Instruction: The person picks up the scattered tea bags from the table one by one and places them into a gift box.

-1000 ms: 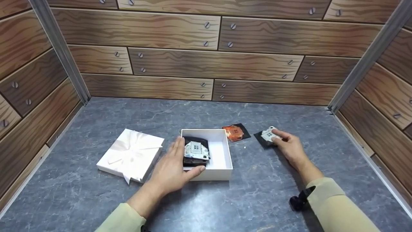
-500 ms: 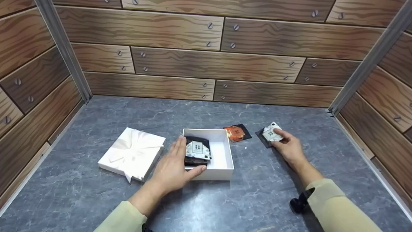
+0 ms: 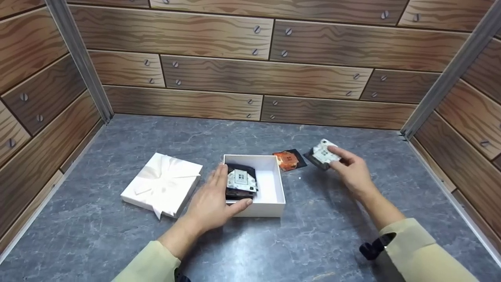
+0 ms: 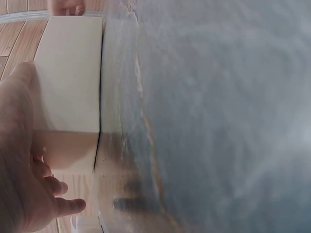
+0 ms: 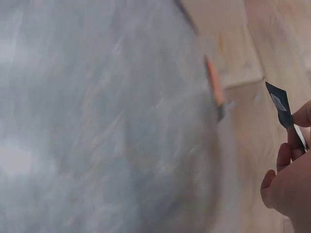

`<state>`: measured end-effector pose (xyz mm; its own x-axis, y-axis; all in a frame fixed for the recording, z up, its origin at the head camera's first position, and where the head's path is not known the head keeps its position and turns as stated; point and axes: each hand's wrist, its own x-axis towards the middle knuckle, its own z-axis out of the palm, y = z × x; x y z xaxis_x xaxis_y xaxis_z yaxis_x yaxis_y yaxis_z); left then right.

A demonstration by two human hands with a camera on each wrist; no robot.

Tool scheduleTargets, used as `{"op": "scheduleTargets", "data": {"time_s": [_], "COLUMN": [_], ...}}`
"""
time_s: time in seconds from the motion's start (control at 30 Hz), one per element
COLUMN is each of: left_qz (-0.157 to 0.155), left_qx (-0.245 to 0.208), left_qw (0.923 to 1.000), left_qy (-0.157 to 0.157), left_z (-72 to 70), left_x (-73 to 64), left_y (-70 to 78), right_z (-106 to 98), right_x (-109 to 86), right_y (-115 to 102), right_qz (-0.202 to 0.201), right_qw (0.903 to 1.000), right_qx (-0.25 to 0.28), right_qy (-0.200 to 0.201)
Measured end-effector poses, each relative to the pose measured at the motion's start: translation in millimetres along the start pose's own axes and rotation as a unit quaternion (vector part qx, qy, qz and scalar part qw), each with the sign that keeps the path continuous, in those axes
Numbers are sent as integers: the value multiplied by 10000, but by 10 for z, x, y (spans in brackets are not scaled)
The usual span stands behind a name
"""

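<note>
A flat black-and-white packet (image 3: 324, 154) is pinched between the thumb and fingers of my right hand (image 3: 354, 172), held above the table. In the right wrist view the packet (image 5: 280, 104) appears nearly edge-on. My left hand (image 3: 211, 203) rests against the near left corner of an uncovered white box (image 3: 270, 210), fingers straight along its left wall and thumb at the front wall. Inside the box, on its left side, lies a stack of packets, a black-and-white one (image 3: 240, 180) on top. An orange-and-black packet (image 3: 289, 160) lies on the table just right of the box.
A white lid (image 3: 160, 184) with a ribbon bow lies left of the box, beside my left hand. Wood-patterned walls (image 3: 219, 74) enclose the grey marbled table (image 3: 313, 243) at the back and sides. A tiny white speck (image 3: 300, 178) is on the table.
My right hand has lifted the black-and-white packet off the table and shifted it slightly back and left. The left hand stays at the box.
</note>
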<state>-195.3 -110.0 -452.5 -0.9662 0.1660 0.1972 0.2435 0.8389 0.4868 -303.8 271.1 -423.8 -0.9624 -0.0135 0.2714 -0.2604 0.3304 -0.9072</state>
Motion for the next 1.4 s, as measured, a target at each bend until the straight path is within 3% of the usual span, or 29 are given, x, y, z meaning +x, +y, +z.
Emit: {"op": "scheduleTargets", "data": {"time_s": [0.13, 0.3, 0.47, 0.7, 1.13, 1.4], "left_qz": [-4, -27, -30, -54, 7, 32], "left_qx": [-4, -35, -77, -97, -198, -152], "left_qw": [10000, 10000, 10000, 9999, 9998, 9999], "left_qy": [4, 2, -18, -95, 51, 29], "left_z": [-7, -6, -3, -18, -15, -19], "left_x": [11, 8, 5, 12, 6, -1], "left_y": [4, -4, -14, 15, 19, 2], "right_z": [166, 466, 770, 1121, 1431, 1547], "right_x": [-70, -147, -153, -105, -38, -47], "right_y": [-341, -679, -848, -941, -888, -855], "right_qz": [-333, -592, -710, -903, -885, -734], "right_qw": [9983, 9899, 9756, 9557, 9314, 9413], "right_qx": [242, 164, -224, -533, -884, -1037], "right_qy": [-418, -1277, -2063, -2752, -3418, -3128]}}
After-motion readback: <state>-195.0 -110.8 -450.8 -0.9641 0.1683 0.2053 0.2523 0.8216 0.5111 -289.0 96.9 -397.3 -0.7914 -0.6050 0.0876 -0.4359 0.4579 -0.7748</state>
